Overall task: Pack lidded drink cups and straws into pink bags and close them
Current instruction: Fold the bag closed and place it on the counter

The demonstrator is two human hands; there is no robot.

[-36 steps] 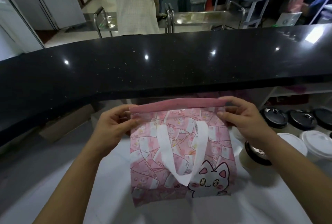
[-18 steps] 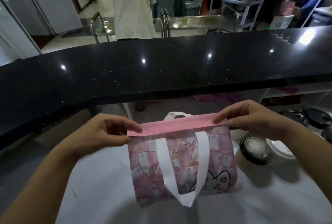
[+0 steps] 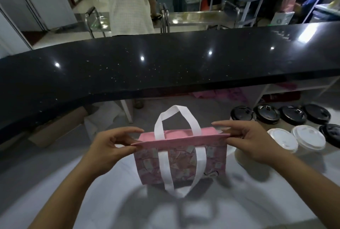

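Pink fabric sits between your hands: the bag (image 3: 181,162) stands upright on the white table (image 3: 103,201), in front of the black counter (image 3: 147,67). Your left hand (image 3: 108,147) pinches the bag's left top corner, thumb and fingers pressed together on the folded rim. Your right hand (image 3: 250,140) clamps the right top corner the same way, with the forefinger stretched along the back of the rim. The top edge runs taut and nearly level between the two grips. One white handle (image 3: 176,116) arches up behind the rim; the other (image 3: 182,177) hangs down the bag's front and its loop reaches just below the bottom edge. What is inside the bag cannot be seen.

Right of the bag, cups crowd the table: four with black lids (image 3: 281,114) in a row nearest the counter, two with white lids (image 3: 296,138) closer to you, and another black lid (image 3: 331,133) at the frame's edge. One cup (image 3: 241,157) stands just beside the bag's right side, mostly hidden under your right wrist. Left of the bag the table is bare to its edge, and so is the stretch between the bag and you. The counter's lip overhangs the space behind the bag. Beyond the counter a person (image 3: 130,2) stands facing away.
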